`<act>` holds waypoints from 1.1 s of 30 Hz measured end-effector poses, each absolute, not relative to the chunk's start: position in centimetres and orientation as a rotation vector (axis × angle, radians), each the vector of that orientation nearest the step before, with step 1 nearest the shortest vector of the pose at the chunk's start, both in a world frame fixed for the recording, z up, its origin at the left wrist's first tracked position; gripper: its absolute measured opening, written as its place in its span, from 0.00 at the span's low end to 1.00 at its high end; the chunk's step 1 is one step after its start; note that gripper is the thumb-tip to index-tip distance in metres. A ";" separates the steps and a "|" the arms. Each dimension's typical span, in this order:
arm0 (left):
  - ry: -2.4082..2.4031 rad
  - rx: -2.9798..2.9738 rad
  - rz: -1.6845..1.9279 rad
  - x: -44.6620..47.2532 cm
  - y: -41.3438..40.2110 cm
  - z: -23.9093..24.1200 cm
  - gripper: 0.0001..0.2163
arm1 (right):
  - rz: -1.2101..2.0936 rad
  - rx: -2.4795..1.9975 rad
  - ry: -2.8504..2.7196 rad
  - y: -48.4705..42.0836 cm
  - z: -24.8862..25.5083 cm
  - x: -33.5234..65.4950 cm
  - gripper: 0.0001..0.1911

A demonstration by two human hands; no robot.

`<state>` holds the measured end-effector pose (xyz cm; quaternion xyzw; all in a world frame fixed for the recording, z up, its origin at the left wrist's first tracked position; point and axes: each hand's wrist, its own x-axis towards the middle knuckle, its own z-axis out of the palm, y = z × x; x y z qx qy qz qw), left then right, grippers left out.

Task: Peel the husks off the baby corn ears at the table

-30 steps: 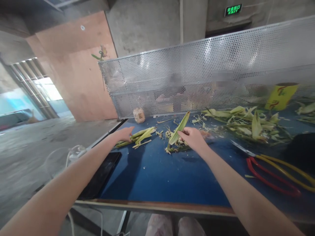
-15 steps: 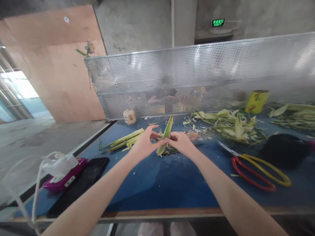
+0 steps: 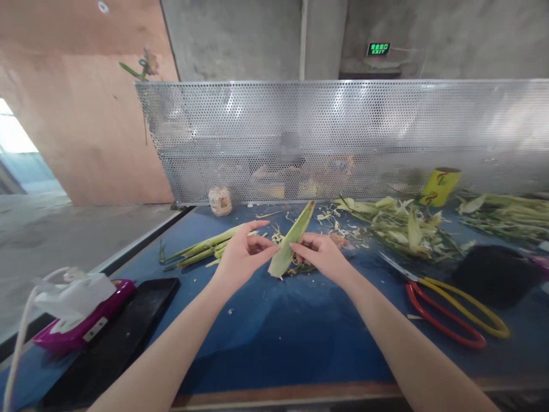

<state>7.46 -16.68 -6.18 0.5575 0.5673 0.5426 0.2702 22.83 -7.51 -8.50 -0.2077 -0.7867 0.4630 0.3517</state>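
Note:
A pale green corn husk leaf point(image 3: 292, 241) stands tilted between my hands, its browned tip pointing up and right. My right hand point(image 3: 319, 252) pinches its right edge between thumb and curled fingers. At the left edge, my left hand point(image 3: 240, 252) has its thumb and curled fingers closed on the leaf, the index finger stretched out above. The exact contact of the left fingertips is partly hidden. Beneath and behind the leaf lie dark green scraps and thin shreds point(image 3: 337, 226). Left of my left hand rests a bundle of green husk stalks point(image 3: 193, 253).
Large scissors point(image 3: 450, 306) with red and yellow handles lie at right, beside a black object point(image 3: 497, 274). Husk piles point(image 3: 407, 226) and a yellow roll point(image 3: 441, 187) stand behind. A perforated metal screen point(image 3: 249, 131) borders the table. A purple power strip point(image 3: 86, 332) and black tablet-like slab point(image 3: 115, 343) lie left.
The leaf has tilted further right and shows more of its broad face. My left thumb has drawn back from across the leaf to its left edge. The camera view has shifted slightly.

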 end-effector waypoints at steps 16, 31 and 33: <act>1.075 1.219 1.476 8.9 -19.3 -4.3 0.25 | 1.330 0.026 -1.780 -10.6 -7.6 23.9 0.03; 1.031 1.274 1.390 8.6 -19.4 -4.5 0.25 | 1.267 0.026 -1.821 -11.1 -7.6 24.2 0.05; 1.039 1.272 1.385 8.5 -19.4 -4.5 0.25 | 1.261 0.037 -1.815 -11.1 -7.6 24.2 0.05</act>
